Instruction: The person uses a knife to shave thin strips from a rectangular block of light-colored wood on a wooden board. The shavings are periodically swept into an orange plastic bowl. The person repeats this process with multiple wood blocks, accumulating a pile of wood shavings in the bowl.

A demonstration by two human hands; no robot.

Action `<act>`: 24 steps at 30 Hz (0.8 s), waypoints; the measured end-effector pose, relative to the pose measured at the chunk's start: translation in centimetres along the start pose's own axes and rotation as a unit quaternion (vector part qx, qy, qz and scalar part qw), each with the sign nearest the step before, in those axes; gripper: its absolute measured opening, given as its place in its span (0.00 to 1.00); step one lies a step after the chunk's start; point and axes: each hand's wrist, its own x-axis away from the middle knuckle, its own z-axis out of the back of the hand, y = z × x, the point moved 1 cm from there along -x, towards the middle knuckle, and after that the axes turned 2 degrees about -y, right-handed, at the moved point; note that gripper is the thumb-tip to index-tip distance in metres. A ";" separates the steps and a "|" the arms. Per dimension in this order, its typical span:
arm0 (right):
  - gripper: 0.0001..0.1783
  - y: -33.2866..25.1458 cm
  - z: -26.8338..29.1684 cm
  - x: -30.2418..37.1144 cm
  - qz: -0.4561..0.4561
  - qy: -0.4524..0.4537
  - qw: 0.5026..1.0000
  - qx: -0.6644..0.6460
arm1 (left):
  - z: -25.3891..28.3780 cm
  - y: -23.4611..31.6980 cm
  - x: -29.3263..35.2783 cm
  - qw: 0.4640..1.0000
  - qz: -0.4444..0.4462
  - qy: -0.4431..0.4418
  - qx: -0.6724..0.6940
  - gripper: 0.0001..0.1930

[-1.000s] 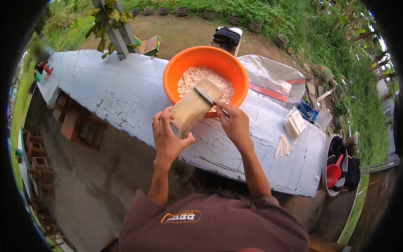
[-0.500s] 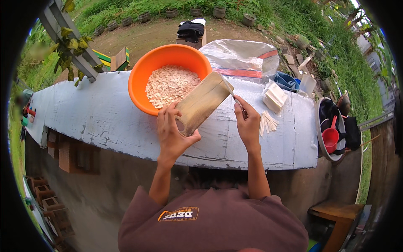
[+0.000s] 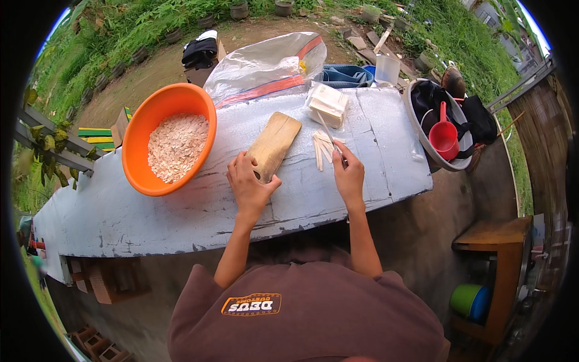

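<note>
My left hand [image 3: 248,186] grips the near end of a small wooden cutting board [image 3: 275,143], its thumb and fingers around the end with a hole. The board rests on or just over the table, right of a large orange basin [image 3: 134,158] that holds many thin pale flakes [image 3: 177,146]. In my right hand [image 3: 348,175] is a knife [image 3: 330,134], its blade pointing away from me above several thin pale strips [image 3: 322,148]. Just beyond the strips sits a clear plastic pack of pale slabs [image 3: 329,102].
The grey-white table [image 3: 199,220] has a worn front edge. A clear plastic sack [image 3: 256,66] lies at its far side, near folded blue cloth [image 3: 344,76] and a translucent container [image 3: 386,70]. At the right, a grey tub [image 3: 422,127] holds a red dipper [image 3: 443,137].
The board has come away from the basin's rim, where it was tilted up, and down to the table. The knife has left the board's edge for the strips. My view has turned right.
</note>
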 end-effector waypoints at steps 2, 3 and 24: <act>0.20 1.4 0.7 -0.4 0.004 0.015 1.000 0.002 | -1.4 -0.4 0.0 0.999 0.022 -0.028 -0.019 0.34; 0.20 1.9 0.8 -0.5 0.002 0.018 1.000 0.000 | -1.9 -0.4 0.0 0.999 0.012 -0.021 -0.039 0.32; 0.20 4.6 -0.2 -0.6 0.060 0.074 0.995 0.038 | -11.2 6.2 -6.7 0.985 -0.135 -0.091 0.058 0.08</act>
